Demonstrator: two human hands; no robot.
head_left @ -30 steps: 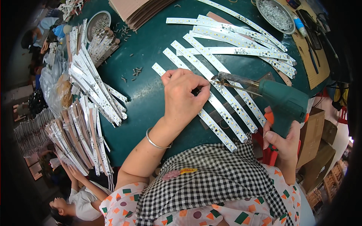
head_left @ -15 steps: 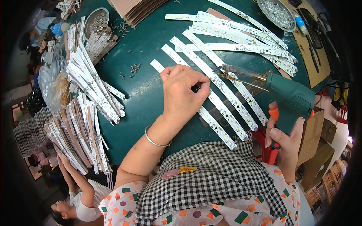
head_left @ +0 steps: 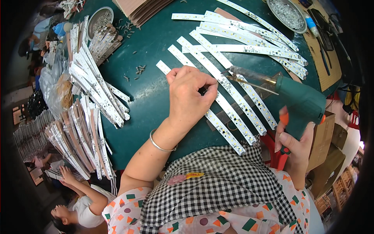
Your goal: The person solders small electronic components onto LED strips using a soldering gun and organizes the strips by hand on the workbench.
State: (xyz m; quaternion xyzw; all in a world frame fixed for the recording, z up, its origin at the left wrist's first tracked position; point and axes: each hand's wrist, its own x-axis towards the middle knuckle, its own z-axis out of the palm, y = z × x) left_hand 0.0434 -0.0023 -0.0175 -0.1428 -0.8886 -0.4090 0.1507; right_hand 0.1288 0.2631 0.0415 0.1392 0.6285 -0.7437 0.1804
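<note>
LED strips (head_left: pixel 233 102) pinned by clenched left hand (head_left: pixel 189 98); right hand (head_left: pixel 297 145) grasps green soldering gun (head_left: pixel 299 102), strip piles (head_left: pixel 91 82) leftward.

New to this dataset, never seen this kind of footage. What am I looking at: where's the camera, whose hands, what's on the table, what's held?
There is one view, from a fisheye camera on a person's head looking down, so straight edges bend. No robot is involved. The left hand presses on long white LED strips laid side by side on the green table. The right hand grips a green pistol-shaped power tool, its tip over a strip. More strips are piled at left, with a metal dish of small parts at the top right. Another person sits at the lower left.
</note>
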